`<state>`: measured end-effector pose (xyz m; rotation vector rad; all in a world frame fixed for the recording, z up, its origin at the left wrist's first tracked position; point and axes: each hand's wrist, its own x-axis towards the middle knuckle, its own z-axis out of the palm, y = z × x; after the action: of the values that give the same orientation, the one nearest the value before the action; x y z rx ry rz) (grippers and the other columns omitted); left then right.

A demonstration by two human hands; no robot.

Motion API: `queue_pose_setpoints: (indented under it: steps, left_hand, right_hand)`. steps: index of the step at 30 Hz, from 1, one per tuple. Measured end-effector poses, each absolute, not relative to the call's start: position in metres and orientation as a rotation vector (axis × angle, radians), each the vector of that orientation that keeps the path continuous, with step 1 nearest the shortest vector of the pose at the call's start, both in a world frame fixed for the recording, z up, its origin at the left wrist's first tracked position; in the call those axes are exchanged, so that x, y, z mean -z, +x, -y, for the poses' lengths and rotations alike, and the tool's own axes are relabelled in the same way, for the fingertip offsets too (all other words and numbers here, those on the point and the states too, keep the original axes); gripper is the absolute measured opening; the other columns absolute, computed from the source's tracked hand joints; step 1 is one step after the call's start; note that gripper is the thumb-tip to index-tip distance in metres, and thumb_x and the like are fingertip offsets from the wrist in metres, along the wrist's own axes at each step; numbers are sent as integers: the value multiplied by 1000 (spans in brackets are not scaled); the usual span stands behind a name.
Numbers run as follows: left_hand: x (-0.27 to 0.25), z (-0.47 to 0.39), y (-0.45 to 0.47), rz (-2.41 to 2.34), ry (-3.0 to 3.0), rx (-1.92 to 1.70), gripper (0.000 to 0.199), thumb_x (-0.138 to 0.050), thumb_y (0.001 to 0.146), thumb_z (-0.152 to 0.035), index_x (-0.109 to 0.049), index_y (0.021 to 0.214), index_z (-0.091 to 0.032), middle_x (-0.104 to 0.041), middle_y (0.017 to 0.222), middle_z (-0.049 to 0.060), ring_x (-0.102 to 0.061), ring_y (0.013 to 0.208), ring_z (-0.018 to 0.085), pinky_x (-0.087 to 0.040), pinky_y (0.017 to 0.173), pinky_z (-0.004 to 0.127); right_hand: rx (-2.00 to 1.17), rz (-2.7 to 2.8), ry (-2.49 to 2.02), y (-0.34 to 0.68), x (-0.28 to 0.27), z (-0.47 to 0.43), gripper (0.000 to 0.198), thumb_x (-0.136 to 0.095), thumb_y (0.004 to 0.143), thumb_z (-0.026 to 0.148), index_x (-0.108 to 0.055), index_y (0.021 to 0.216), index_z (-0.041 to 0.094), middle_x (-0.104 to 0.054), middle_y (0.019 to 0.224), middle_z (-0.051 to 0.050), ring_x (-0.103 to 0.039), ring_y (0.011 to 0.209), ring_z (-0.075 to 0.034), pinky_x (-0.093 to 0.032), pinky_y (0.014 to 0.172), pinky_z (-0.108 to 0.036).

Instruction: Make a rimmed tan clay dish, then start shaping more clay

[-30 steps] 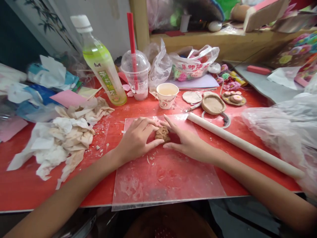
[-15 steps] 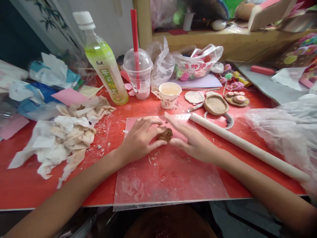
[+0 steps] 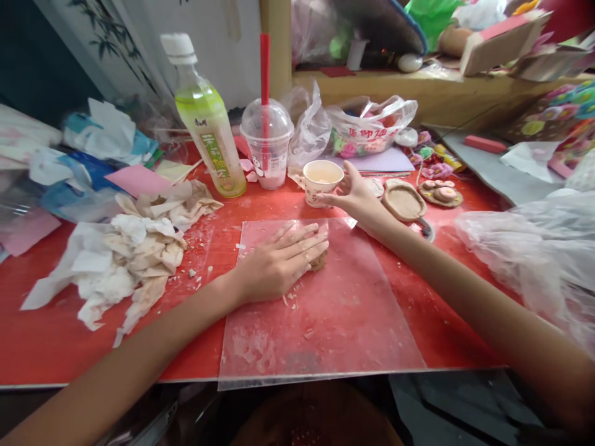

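My left hand (image 3: 281, 263) lies flat, fingers stretched, over a lump of brown clay (image 3: 318, 260); only the lump's right edge shows. Both are on a clear plastic sheet (image 3: 325, 334). Beside a paper cup (image 3: 320, 176) of cloudy liquid is my right hand (image 3: 356, 197), thumb and fingers apart. Its thumb crosses the front of the cup and a fingertip is by the rim; whether they touch cannot be made out. A shallow round clay dish (image 3: 403, 201) sits just beyond my right wrist.
At the left are crumpled tissues (image 3: 139, 248) and a green drink bottle (image 3: 211, 130). A domed plastic cup (image 3: 268, 145) with a red straw stands behind. Clay pieces with pink tops (image 3: 441, 193) and a clear plastic bag (image 3: 534, 241) lie at the right.
My right hand has moved away from the clay, forward to the paper cup. My left hand has flattened over the lump. My right forearm now covers the long pale rod.
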<state>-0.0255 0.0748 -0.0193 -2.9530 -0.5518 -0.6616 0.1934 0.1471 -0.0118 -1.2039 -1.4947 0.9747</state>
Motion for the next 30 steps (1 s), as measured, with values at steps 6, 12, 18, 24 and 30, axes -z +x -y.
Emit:
queue_pose_setpoints:
  steps: [6,12,18,24,30]
  left_hand:
    - [18,-76,-25,640,-3073,631,47,-39,93,-21,-35,140,-16,-41,144,7,-25,140,24,-19,115,52]
    - [12,-81,-31,723,-3229,685,53,-41,93,-36,-28,143,-23,-29,151,8,-16,142,26,-19,115,51]
    - [16,-88,-37,1231,-3038,1186,49,-42,92,-36,-35,136,-17,-40,139,13,-32,133,24,-26,113,46]
    - [15,-87,-35,1286,-3065,1113,40,-42,92,-35,-41,129,-19,-45,132,10,-35,128,24,-29,110,47]
    - [16,-88,-32,1185,-3158,913,39,-43,92,-33,-43,127,-15,-44,131,13,-35,127,25,-29,109,46]
  right_hand:
    - [-930,1447,-1032,174,22,-159,63,-71,64,27,-47,122,22,-62,121,-6,-56,115,-22,-44,101,-39]
    - [-793,1387,-1135,169,24,-164,47,-68,64,27,-55,109,19,-62,119,-7,-57,112,-22,-43,100,-37]
    - [-750,1356,-1169,182,15,-146,44,-71,64,26,-54,104,20,-66,112,-7,-61,105,-22,-48,94,-39]
    - [-725,1456,-1165,197,-5,-111,45,-75,66,30,-57,107,23,-67,111,-4,-62,105,-23,-49,94,-41]
    - [-758,1482,-1261,208,-24,-76,46,-74,67,30,-57,110,25,-66,112,-4,-62,104,-26,-52,90,-45]
